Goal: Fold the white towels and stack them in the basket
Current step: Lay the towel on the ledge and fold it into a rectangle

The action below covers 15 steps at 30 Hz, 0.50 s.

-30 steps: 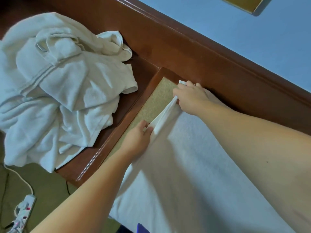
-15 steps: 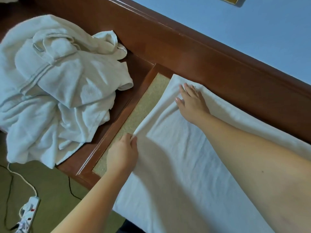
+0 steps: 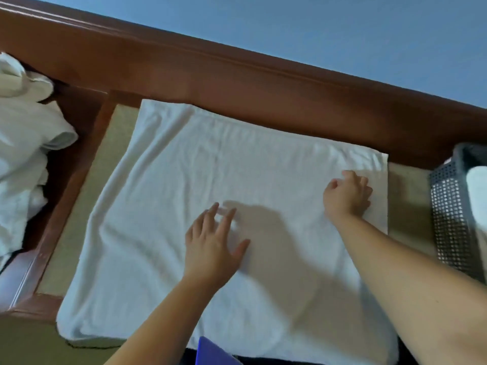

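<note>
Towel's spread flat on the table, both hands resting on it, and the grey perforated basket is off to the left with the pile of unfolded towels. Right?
Not quite. The head view shows the basket on the right side of the table, away from the pile of unfolded towels on the left. The rest holds: the towel lies flat, with the left hand and right hand on it.

I find no legible text, label, brand, number or sign on the white towel [image 3: 200, 180], the grey basket [image 3: 448, 214] or anything else here.
</note>
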Motion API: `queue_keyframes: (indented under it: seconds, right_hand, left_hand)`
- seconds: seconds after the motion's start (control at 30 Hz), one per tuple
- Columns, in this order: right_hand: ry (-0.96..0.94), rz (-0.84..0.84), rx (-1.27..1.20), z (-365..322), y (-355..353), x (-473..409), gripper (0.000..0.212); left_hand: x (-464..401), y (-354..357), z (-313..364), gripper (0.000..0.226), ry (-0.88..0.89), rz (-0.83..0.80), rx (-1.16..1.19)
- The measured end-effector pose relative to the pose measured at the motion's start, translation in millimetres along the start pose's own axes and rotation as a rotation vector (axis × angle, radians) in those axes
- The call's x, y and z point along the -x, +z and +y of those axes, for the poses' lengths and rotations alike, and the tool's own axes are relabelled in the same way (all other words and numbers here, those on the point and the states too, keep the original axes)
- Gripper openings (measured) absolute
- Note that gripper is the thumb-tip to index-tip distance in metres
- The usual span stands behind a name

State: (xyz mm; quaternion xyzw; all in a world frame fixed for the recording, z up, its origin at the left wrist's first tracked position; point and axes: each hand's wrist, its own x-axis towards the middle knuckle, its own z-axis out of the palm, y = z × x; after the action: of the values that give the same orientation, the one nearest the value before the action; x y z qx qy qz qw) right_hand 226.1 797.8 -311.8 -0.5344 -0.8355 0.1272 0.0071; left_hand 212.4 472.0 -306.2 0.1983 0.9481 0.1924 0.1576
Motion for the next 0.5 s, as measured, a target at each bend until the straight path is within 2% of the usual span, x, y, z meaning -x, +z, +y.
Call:
queue_keyframes:
  seconds: [0.13,0.2,0.3,0.4,0.5]
  right_hand:
    - [0.001,-0.004,0.004,40.4,-20.1,-34.0,0.043]
    - [0.083,-0.011,-0.001,54.2,-20.3,-63.1,0.048]
    - [0.202,-0.072,-0.014,72.3,-17.8,-105.0,0.067]
    - [0.194,-0.108,-0.052,87.6,-18.3,-133.4,0.057]
    - [0.137,-0.226,-0.162,96.9,-16.6,-150.0,0.046]
  left_hand:
    - [-3.1,36.7,70.6,0.094,0.138,-0.199,-0.080]
    - [-3.7,53.5,94.1,0.102,0.148,-0.276,-0.153]
    - [-3.0,69.4,110.2,0.107,0.118,-0.314,-0.229]
    - [-2.5,74.4,113.9,0.107,0.098,-0.295,-0.252]
    - [-3.3,77.4,119.2,0.107,0.074,-0.295,-0.256]
